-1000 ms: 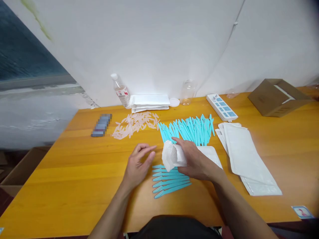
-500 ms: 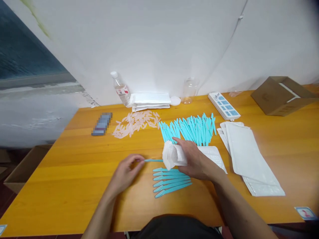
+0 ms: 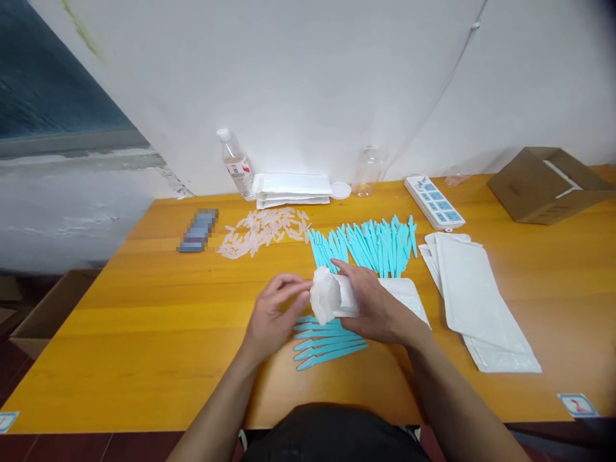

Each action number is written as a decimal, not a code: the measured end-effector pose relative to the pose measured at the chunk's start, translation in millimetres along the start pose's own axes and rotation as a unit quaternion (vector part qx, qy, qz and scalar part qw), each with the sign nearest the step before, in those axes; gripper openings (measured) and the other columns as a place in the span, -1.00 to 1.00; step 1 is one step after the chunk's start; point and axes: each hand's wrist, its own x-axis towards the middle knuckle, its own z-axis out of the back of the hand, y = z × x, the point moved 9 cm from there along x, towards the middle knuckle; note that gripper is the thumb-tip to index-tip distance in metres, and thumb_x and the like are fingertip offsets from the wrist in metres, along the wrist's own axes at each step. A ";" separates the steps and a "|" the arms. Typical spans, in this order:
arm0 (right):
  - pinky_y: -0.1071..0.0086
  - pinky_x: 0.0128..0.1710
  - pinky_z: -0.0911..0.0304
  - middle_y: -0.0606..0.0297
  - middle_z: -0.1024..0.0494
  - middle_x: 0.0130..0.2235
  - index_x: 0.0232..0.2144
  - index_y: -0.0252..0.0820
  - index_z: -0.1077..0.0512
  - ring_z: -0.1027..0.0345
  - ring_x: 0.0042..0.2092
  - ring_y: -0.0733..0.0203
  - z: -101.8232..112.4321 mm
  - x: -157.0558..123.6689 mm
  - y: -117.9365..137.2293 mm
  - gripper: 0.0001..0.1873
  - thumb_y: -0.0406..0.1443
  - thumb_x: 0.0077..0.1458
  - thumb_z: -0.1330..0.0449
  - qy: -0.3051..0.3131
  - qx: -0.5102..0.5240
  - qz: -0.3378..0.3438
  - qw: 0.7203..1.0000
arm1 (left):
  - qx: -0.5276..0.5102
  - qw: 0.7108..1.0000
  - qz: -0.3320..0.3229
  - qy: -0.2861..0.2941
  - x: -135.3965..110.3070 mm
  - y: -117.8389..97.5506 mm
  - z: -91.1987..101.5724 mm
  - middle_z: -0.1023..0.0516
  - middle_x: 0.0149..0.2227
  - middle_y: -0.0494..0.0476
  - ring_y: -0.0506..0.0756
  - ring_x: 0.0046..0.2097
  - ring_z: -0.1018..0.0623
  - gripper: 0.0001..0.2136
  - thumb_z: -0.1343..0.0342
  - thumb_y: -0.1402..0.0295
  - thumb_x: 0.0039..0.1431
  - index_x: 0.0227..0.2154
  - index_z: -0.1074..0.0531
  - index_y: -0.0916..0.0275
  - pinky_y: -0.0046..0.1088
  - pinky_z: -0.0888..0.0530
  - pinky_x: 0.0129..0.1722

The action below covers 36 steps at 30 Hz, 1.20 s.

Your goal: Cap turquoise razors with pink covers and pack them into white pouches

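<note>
My right hand (image 3: 375, 301) is wrapped round a white padded envelope (image 3: 328, 296), its open mouth facing left. At that mouth, the fingertips of my left hand (image 3: 276, 314) are drawn together; what they pinch, if anything, is hidden. Below the envelope lies a row of several turquoise eyebrow razors (image 3: 330, 350), side by side and partly covered by it. Behind my right hand spreads a larger pile of turquoise eyebrow razors (image 3: 380, 247). Another white envelope (image 3: 407, 298) lies flat beneath my right wrist.
Small pale pink plastic pieces (image 3: 264, 231) are scattered at the back, near a blurred phone (image 3: 198, 231). Along the wall stand a bottle (image 3: 237, 167), stacked white envelopes (image 3: 293, 186), a clear jar (image 3: 368, 170) and a power strip (image 3: 434, 204). More envelopes (image 3: 481, 295) and a cardboard box (image 3: 534, 186) are right.
My left hand has moved right, up to the envelope's mouth. The turquoise razor that stretched from its fingers into the envelope no longer shows. My right hand keeps hold of the envelope.
</note>
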 end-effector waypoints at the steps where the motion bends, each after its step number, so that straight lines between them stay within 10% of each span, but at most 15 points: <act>1: -0.09 0.22 -0.07 0.02 -0.30 0.24 0.39 -0.09 0.10 -0.14 0.25 -0.18 0.6 -0.5 -1.5 0.05 -0.37 -0.10 -0.25 -0.002 -0.001 -0.003 1.000 | 0.007 1.000 0.019 0.003 -4.8 10.4 1.5 -0.53 -0.12 0.16 0.11 -0.05 -0.51 -0.78 -0.11 0.26 0.34 -0.06 -0.60 0.10 -0.33 -0.44 -0.02; 6: -0.09 0.23 -0.04 0.01 -0.33 0.22 0.38 -0.13 0.08 -0.15 0.24 -0.18 -2.3 -0.1 -4.0 0.04 -0.33 -0.09 -0.29 0.005 -0.013 0.005 1.000 | 0.128 0.980 0.045 0.148 -28.9 45.2 -12.5 -0.55 -0.18 0.13 0.14 -0.10 -0.51 -0.84 -0.21 0.27 0.24 -0.16 -0.63 0.08 -0.29 -0.41 -0.07; 11: -0.08 0.21 -0.06 0.00 -0.32 0.23 0.39 -0.12 0.08 -0.16 0.22 -0.20 -3.6 0.9 -5.9 0.04 -0.26 -0.06 -0.32 0.006 -0.019 -0.003 1.000 | 0.092 0.983 0.057 0.148 -30.2 48.6 -13.4 -0.57 -0.20 0.12 0.12 -0.12 -0.53 -0.87 -0.12 0.30 0.31 -0.25 -0.56 0.16 -0.30 -0.43 -0.06; 19: -0.08 0.18 -0.09 -0.03 -0.35 0.20 0.38 -0.18 0.04 -0.20 0.20 -0.22 -3.0 1.9 -7.8 0.03 -0.31 -0.10 -0.30 0.012 -0.025 -0.011 1.000 | 0.043 0.981 0.143 -0.125 -51.8 66.2 120.8 -0.62 -0.23 0.06 0.06 -0.23 -0.57 -0.83 -0.22 0.22 0.23 -0.20 -0.55 0.16 -0.42 -0.48 -0.17; 26: -0.08 0.20 -0.07 -0.03 -0.36 0.19 0.38 -0.18 0.05 -0.20 0.21 -0.20 -5.8 2.3 2.7 0.02 -0.28 -0.07 -0.32 -0.004 -0.004 0.021 1.000 | 0.042 0.994 -0.096 0.014 2.0 -27.9 -1.1 -0.63 -0.17 0.11 0.08 -0.15 -0.55 -0.85 -0.20 0.33 0.27 -0.15 -0.63 0.09 -0.36 -0.47 -0.11; 30: -0.09 0.18 -0.09 -0.04 -0.36 0.17 0.39 -0.19 0.08 -0.19 0.20 -0.22 -4.6 0.3 1.1 0.05 -0.32 -0.09 -0.30 -0.004 -0.002 0.012 1.000 | 0.039 0.998 -0.027 -0.031 -12.8 3.9 5.4 -0.53 -0.19 0.14 0.07 -0.15 -0.52 -0.80 -0.14 0.33 0.32 -0.08 -0.61 0.10 -0.38 -0.46 -0.16; 36: -0.09 0.18 -0.08 -0.01 -0.38 0.15 0.39 -0.18 0.10 -0.20 0.16 -0.21 -4.1 0.0 2.3 0.05 -0.33 -0.09 -0.29 0.002 -0.016 0.013 1.000 | 0.151 0.980 0.034 0.128 -42.0 46.9 -12.0 -0.56 -0.21 0.13 0.13 -0.14 -0.53 -0.87 -0.23 0.27 0.23 -0.21 -0.64 0.08 -0.29 -0.45 -0.11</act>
